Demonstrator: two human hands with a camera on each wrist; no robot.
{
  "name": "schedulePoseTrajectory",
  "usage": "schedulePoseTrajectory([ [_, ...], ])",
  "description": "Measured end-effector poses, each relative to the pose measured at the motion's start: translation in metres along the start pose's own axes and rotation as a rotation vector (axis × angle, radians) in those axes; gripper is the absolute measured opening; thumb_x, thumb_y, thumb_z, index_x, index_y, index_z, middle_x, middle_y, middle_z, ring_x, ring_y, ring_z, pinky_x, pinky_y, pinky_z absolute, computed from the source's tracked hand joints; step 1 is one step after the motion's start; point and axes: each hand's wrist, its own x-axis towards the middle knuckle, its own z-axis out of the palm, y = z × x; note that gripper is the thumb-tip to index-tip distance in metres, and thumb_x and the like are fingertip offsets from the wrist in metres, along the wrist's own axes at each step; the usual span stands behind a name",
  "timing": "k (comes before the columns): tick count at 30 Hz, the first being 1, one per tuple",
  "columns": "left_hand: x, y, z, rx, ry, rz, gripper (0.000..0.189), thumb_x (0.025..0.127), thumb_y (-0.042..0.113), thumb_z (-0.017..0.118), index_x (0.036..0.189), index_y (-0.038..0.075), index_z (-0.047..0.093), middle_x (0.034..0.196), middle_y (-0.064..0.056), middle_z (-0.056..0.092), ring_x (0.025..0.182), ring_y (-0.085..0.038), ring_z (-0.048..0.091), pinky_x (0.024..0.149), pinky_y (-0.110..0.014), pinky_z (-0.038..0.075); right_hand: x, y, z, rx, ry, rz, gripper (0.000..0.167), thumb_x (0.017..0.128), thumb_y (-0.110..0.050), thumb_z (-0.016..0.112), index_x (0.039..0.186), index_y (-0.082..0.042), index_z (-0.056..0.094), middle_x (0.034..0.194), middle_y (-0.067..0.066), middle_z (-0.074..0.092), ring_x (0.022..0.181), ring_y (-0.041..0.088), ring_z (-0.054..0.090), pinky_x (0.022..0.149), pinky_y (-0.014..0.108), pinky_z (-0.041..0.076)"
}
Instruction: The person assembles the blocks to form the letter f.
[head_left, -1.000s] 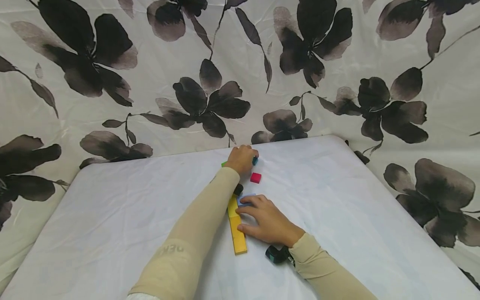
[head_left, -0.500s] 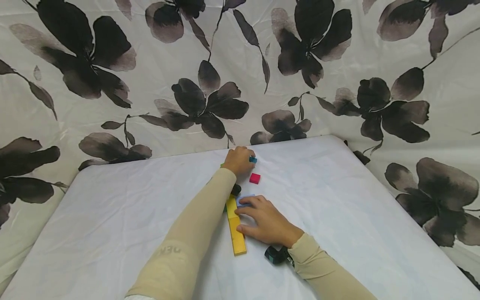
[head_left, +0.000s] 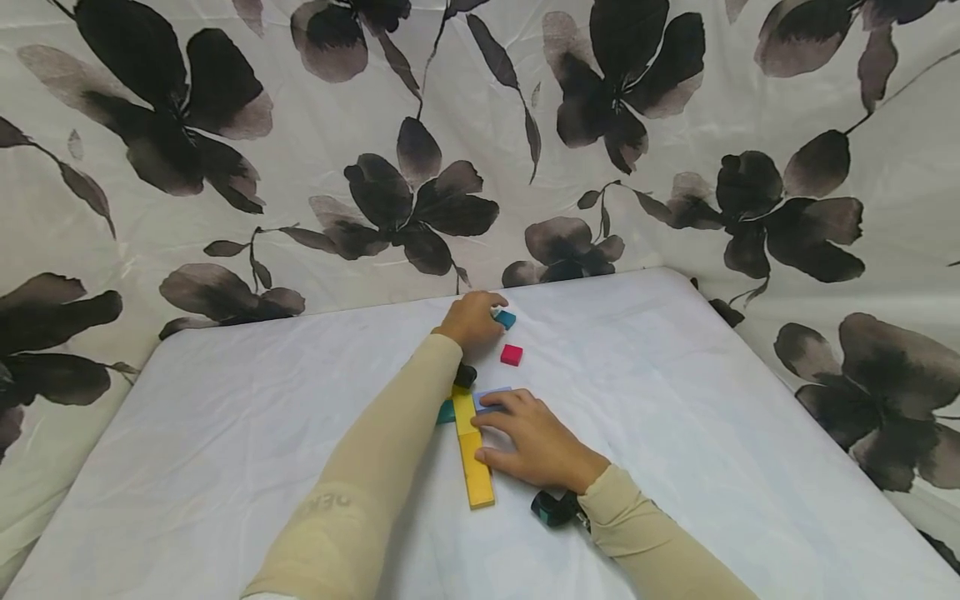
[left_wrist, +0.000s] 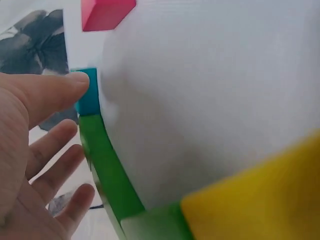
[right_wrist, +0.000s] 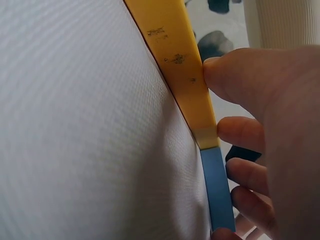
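Note:
My left hand point(head_left: 472, 323) is at the far end of the row of blocks, thumb and fingers spread. In the left wrist view its thumb tip overlaps a small teal block point(left_wrist: 90, 97), which meets the end of a long green block point(left_wrist: 111, 170). The head view shows a gap between the index finger and this block. My right hand point(head_left: 536, 442) rests beside the near blocks, fingers relaxed. Its thumb touches the side of a yellow block point(right_wrist: 175, 65), and other fingertips lie along a blue block point(right_wrist: 218, 187). The left hand and forearm hide the green blocks in the head view.
A red block point(head_left: 512, 355) lies alone, right of the left hand. Another teal block point(head_left: 446, 412) shows left of the yellow pieces. The white-covered table point(head_left: 225, 433) ends at a floral cloth point(head_left: 337, 125). A black wrist camera point(head_left: 551, 509) sits under the right wrist.
My left hand has drawn slightly left, uncovering more of the small teal block. The teal block left of the yellow pieces has come into view. The right hand stays put.

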Motion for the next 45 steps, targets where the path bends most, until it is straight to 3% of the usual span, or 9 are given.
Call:
schedulePoseTrajectory([
  [12,-0.005,-0.011,-0.003,-0.022,-0.024,0.01,0.039,0.092,0.012,0.067,0.131,0.015,0.067,0.133,-0.007,0.061,0.124,-0.024,0.053,0.109,-0.044,0.039,0.0,0.001,0.001,0.003,-0.016,0.015,0.044,0.095,-0.051,0.063,0.131,-0.026,0.067,0.144,-0.002,0.049,0.131,0.019,0.041,0.108,0.044,0.039],
  [18,-0.006,-0.01,-0.006,-0.031,-0.026,0.001,0.038,0.093,0.014,0.066,0.131,0.014,0.067,0.135,-0.007,0.06,0.125,-0.025,0.053,0.11,-0.045,0.038,0.0,0.0,0.001,-0.006,0.001,0.002,0.043,0.095,-0.05,0.064,0.13,-0.026,0.067,0.143,-0.002,0.05,0.131,0.019,0.041,0.107,0.044,0.039],
  [24,-0.009,-0.008,-0.008,-0.031,-0.019,0.031,0.035,0.092,0.017,0.068,0.127,0.014,0.07,0.133,-0.008,0.062,0.122,-0.025,0.054,0.109,-0.046,0.04,0.0,-0.001,0.002,-0.006,-0.008,0.01,0.044,0.095,-0.051,0.064,0.131,-0.027,0.067,0.144,-0.002,0.049,0.132,0.019,0.04,0.108,0.044,0.039],
  [33,-0.027,-0.01,-0.026,-0.044,0.015,0.08,0.032,0.093,0.014,0.067,0.124,0.012,0.072,0.129,-0.008,0.064,0.123,-0.026,0.053,0.11,-0.044,0.039,0.001,-0.003,0.001,-0.032,-0.01,0.012,0.045,0.095,-0.052,0.064,0.131,-0.026,0.067,0.144,-0.002,0.05,0.13,0.019,0.042,0.108,0.043,0.039],
  [45,-0.046,-0.022,-0.04,-0.05,-0.005,0.072,0.033,0.094,0.015,0.068,0.126,0.012,0.07,0.128,-0.006,0.064,0.121,-0.025,0.055,0.107,-0.042,0.042,0.0,-0.005,0.003,-0.026,0.0,0.027,0.044,0.094,-0.051,0.065,0.131,-0.027,0.067,0.144,-0.002,0.05,0.13,0.02,0.041,0.107,0.044,0.04],
])
